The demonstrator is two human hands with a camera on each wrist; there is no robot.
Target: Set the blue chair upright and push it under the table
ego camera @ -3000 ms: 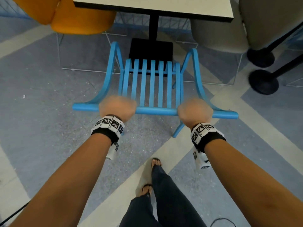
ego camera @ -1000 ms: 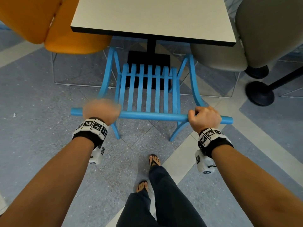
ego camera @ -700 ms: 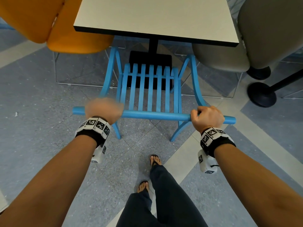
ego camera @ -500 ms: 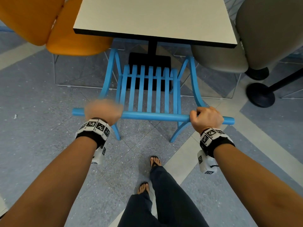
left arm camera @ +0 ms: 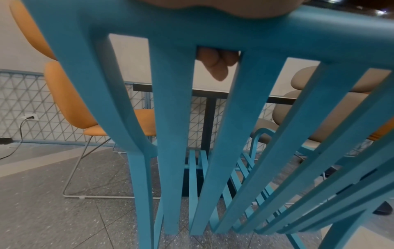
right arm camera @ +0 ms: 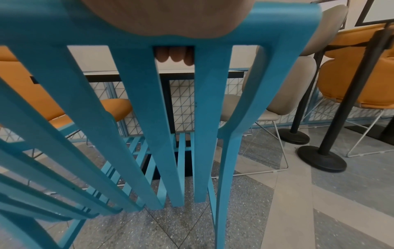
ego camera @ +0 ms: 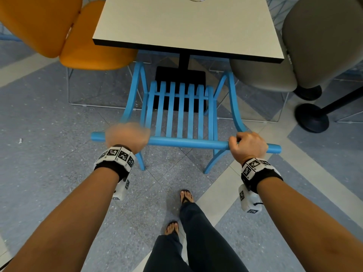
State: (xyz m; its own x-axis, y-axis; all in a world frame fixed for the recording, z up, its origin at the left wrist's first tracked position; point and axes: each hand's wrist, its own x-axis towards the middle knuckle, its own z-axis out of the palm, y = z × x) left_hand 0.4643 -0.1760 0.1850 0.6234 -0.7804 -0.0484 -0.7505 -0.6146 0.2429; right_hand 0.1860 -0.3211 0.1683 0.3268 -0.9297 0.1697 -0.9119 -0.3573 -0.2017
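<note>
Both hands — left hand [ego camera: 127, 136], right hand [ego camera: 247, 143] — grip the upright blue chair [ego camera: 181, 114], flanked by orange chair [ego camera: 94, 50] and grey chair [ego camera: 265, 75].

Sky-blue slatted chair [ego camera: 182, 114]; off-white table [ego camera: 186, 24] edged in black; orange chair [ego camera: 59, 30]; beige chair [ego camera: 314, 46]; speckled grey-blue floor [ego camera: 49, 124] with pale bands; black-and-white checkered wristbands [ego camera: 117, 156]; dark navy trousers [ego camera: 196, 242]

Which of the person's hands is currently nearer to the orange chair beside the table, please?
Left. The left hand grips the blue chair's top rail on the side below the orange chair; the right hand grips the rail's far end, nearer the grey chair.
</note>
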